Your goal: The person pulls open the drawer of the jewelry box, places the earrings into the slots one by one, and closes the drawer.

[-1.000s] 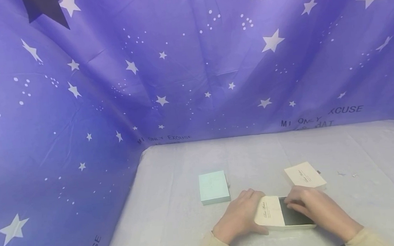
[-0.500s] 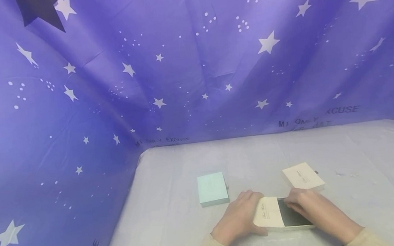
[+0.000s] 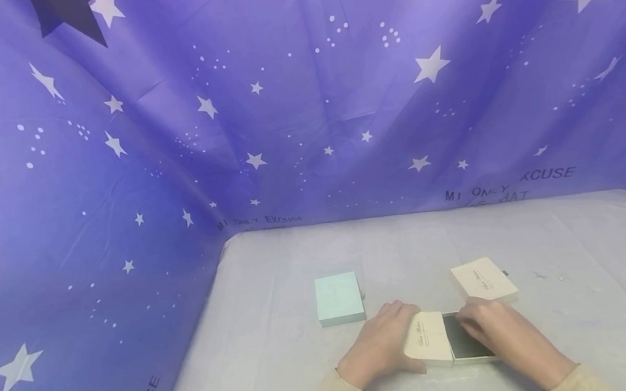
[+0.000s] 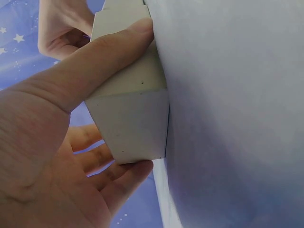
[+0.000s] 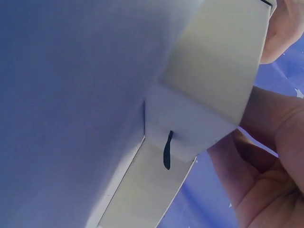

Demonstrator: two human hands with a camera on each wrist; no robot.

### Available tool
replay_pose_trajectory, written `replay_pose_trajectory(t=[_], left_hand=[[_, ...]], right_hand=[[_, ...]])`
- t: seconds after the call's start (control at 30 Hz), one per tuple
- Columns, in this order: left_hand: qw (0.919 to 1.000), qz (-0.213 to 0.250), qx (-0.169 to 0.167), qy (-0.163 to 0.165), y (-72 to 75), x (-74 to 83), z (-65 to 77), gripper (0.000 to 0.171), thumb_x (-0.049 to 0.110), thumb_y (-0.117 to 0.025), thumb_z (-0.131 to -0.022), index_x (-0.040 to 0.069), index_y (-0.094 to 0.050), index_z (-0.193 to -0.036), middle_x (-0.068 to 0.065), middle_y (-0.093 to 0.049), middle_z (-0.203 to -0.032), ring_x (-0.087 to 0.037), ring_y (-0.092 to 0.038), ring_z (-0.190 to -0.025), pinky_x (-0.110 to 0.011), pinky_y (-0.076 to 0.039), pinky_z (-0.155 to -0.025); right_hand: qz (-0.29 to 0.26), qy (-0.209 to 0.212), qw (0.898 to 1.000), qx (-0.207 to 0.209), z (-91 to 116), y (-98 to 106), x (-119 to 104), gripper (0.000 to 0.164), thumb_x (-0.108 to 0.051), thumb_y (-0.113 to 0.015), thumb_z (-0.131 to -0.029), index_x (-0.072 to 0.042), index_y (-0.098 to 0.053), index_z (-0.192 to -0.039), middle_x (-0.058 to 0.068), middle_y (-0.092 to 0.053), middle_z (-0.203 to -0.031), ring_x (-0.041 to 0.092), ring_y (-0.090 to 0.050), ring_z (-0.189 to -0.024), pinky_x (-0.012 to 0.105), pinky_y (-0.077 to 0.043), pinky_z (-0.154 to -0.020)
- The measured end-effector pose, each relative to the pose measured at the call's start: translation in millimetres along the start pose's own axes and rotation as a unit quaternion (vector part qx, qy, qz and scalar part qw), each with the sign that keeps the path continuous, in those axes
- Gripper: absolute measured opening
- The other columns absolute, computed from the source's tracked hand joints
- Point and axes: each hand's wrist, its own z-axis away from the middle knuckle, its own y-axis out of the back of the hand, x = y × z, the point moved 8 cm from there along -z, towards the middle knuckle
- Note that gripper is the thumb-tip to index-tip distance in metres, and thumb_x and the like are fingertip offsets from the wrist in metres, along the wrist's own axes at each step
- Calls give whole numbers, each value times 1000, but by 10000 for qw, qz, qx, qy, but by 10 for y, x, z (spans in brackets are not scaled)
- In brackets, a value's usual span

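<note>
A cream slide-out box (image 3: 428, 337) with dark script lies near the front of the table, its drawer drawn out to the right to bare a black interior (image 3: 465, 340). My left hand (image 3: 379, 345) grips the sleeve's left end; in the left wrist view the thumb (image 4: 116, 47) lies along one side, fingertips at the opposite edge. Over the drawer, my right hand (image 3: 506, 334) has bent fingers dipping to the black interior near its far edge; I cannot tell whether they pinch anything. A dark pull tab (image 5: 167, 152) hangs from the drawer's end in the right wrist view.
Just behind the right hand lies a second cream box (image 3: 482, 279) with a dark tab. A mint-green box (image 3: 339, 299) sits beyond the left hand. Tiny pale bits (image 3: 562, 278) lie farther right. A purple star-patterned curtain (image 3: 305, 109) borders the table's back and left.
The right fingertips have shifted slightly right over the black interior. The left hand keeps its hold on the sleeve, and the other boxes stay where they were.
</note>
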Motion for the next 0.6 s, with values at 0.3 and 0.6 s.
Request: replay_pose_trajectory(t=[0.3,0.6], left_hand=[[10000,-5,-60,15,4,2,-4,85,44,-93,-57,23,-52,-129,15,-55,-111,1,-49,-98,-10,-43,-77],[10000,-47,-52,1,18,7,0,86,44,-93,-58,23,-52,-130,15,-55,-111,1,-49,-97,-9,-42,-76]], right_hand=[[-84,340,9994,-55,13,-36,-36,30,-1,-79,-74,-25,-63,-67,-21,-47,-67,-8,-38,-59,17,-42,-50],[-458,649,9968,72,32,-24,-20,20,-2,-76,-78,-21,-70,-77,-21,-52,-71,-10,-41,-63,18,-45,-53]])
